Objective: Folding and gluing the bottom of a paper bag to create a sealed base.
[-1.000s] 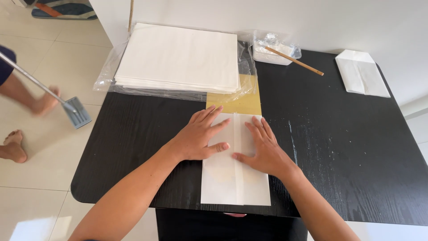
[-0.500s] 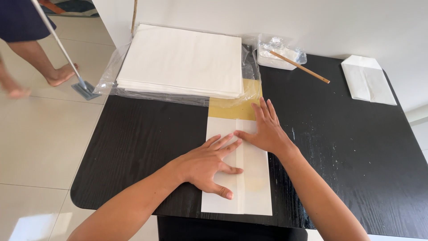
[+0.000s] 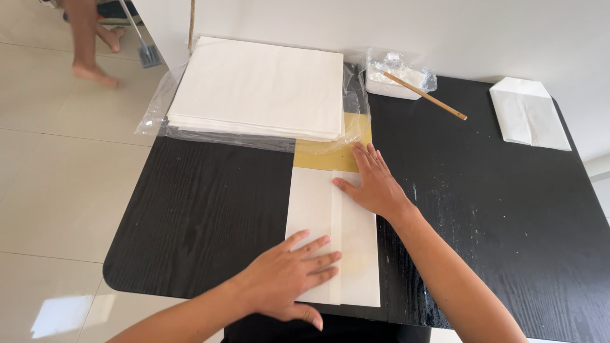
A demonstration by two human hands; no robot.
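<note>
Other person: bare legs and feet [image 3: 95,44] on the tiled floor [image 3: 57,178] at the far left, beside a long-handled floor tool [image 3: 145,47].
Paper stack: a thick pile of white sheets [image 3: 260,86] lying on an opened clear plastic wrapper [image 3: 159,111], at the table's far left edge.
Table: black wood-grain top [image 3: 203,209] with pale specks on its right half.
Left hand: left hand [image 3: 289,276] lies flat, fingers spread, pressing the near end of the folded sheet; it grips nothing.
Folded sheet: a long white paper [image 3: 318,209] folded lengthwise, its flaps overlapping down the middle, lying at the table's near edge between the two hands.
Yellow board: a yellow strip [image 3: 324,155] showing beyond the sheet's far end, partly under the wrapper.
Right hand: right hand [image 3: 375,184] rests flat, fingers together, on the sheet's far right part, fingertips reaching the yellow strip; it holds nothing.
Paste tub: a small clear-wrapped container of white stuff [image 3: 397,76] with a wooden stick [image 3: 426,96] leaning out of it.
Finished bag: a folded white paper bag [image 3: 528,115] at the far right corner.
</note>
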